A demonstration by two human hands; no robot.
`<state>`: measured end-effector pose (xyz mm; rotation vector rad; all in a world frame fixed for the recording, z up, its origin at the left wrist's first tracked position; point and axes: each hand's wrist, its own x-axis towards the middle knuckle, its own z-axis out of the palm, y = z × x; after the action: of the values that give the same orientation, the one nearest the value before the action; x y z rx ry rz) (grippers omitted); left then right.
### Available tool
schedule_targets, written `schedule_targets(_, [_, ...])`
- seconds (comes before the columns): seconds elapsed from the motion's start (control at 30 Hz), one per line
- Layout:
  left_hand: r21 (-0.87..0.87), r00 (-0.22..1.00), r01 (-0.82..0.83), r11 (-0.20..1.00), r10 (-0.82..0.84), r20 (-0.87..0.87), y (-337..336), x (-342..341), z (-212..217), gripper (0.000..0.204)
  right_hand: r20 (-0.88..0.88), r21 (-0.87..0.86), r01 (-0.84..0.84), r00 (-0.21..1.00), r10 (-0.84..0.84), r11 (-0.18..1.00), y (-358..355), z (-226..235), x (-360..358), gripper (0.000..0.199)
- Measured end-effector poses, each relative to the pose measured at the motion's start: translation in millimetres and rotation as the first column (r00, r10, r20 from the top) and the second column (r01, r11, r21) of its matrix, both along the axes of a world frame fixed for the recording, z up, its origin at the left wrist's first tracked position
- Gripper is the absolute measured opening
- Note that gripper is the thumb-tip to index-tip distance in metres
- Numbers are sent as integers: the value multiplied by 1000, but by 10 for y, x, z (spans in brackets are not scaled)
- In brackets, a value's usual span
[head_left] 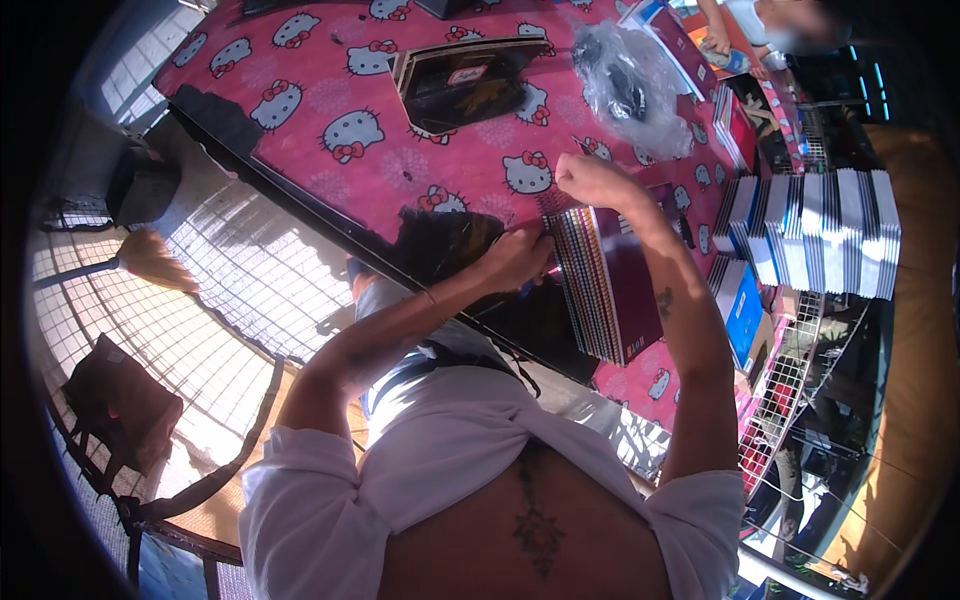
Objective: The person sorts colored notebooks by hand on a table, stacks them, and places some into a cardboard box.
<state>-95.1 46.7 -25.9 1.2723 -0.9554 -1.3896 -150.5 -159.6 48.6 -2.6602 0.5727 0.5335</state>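
Glossy paper notebooks point(608, 285) with wire spirals — on a smooth printed pink tablecloth point(400, 160), crinkled clear plastic bag point(630, 85).

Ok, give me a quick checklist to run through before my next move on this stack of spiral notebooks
1. Left hand on the spiral edge of the notebook stack: ok, touching.
2. Right hand clear of the stack top: ok, fisted just above it.
3. What the right hand holds: cannot tell.
4. Stack fully on the pink patterned table: ok, standing on edge.
5. Clear plastic bag apart from the stack: ok.
6. White book piles out of the way: ok, off to the right.
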Motion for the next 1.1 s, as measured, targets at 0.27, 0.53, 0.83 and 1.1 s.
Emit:
schedule_targets(0.27, [144,999,-13,990,6,50,-36,4,160,23,-298,21,-35,954,40,999,43,-5,97,41])
schedule_targets(0.53, [33,1000,-17,999,17,-1,-1,7,-55,25,-199,64,93,977,-79,994,114,-17,141,41])
schedule_targets(0.83, [154,1000,3,988,0,-17,4,28,73,28,-355,-10,-54,934,47,999,88,-136,144,39])
schedule_targets(1.1, [195,999,18,981,-11,-33,-18,20,48,28,-426,16,-75,901,75,997,36,-247,167,42])
